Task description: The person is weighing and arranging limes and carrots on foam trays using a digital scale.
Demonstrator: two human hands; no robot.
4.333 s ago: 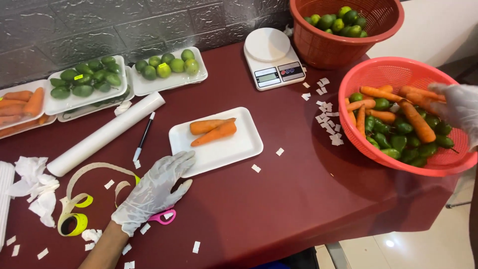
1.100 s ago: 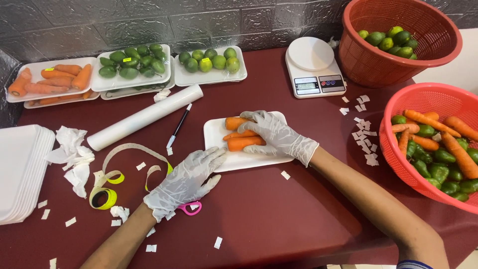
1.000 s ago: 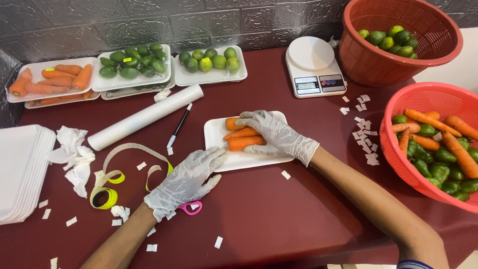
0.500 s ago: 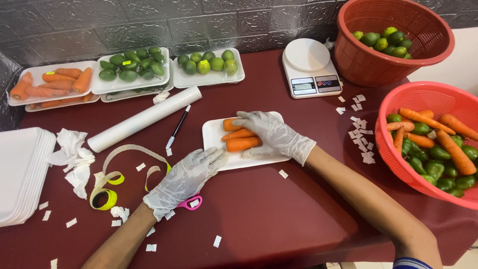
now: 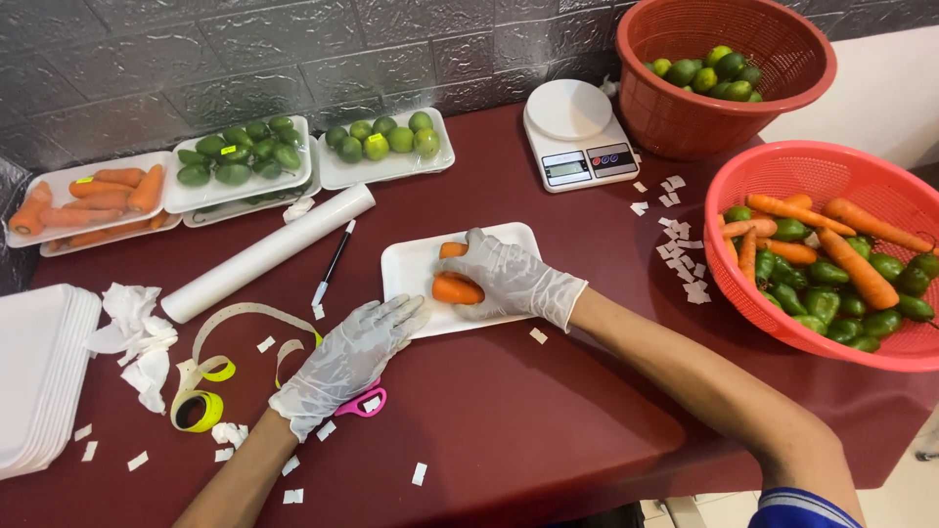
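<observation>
1. Head view, hands. Both hands wear thin translucent gloves. Right hand [image 5: 509, 279] lies palm-down over the orange carrots [image 5: 456, 287] on the white rectangular foam tray [image 5: 411, 269], its fingers curled around them and pressing them together. Left hand [image 5: 347, 360] rests flat with fingers spread on the dark red tabletop [image 5: 548, 420], fingertips touching the tray's near-left corner; it grips nothing.

2. Head view, work in hand. Judged from the hands, the carrots are being settled into place on the tray, which sits at the middle of the table, while the left hand steadies it.

3. Head view, next move. A neat fit likely calls for holding the carrots side by side within the tray's rim, with the left hand keeping the light foam from sliding.

4. Head view, surroundings. Partly under the left wrist lie pink-handled scissors [image 5: 364, 403]. A white roll of film [image 5: 266, 252] and a black pen [image 5: 334, 264] lie left of the tray, a yellow measuring tape [image 5: 201, 396] nearer the edge. A stack of empty white foam trays [image 5: 39, 376] sits far left. Filled trays of carrots [image 5: 83, 196] and green limes [image 5: 386, 147] line the wall. A white kitchen scale [image 5: 579, 137] stands beside two red plastic baskets: the far one [image 5: 724, 73] holds limes, the near one [image 5: 831, 254] carrots and green produce.
</observation>
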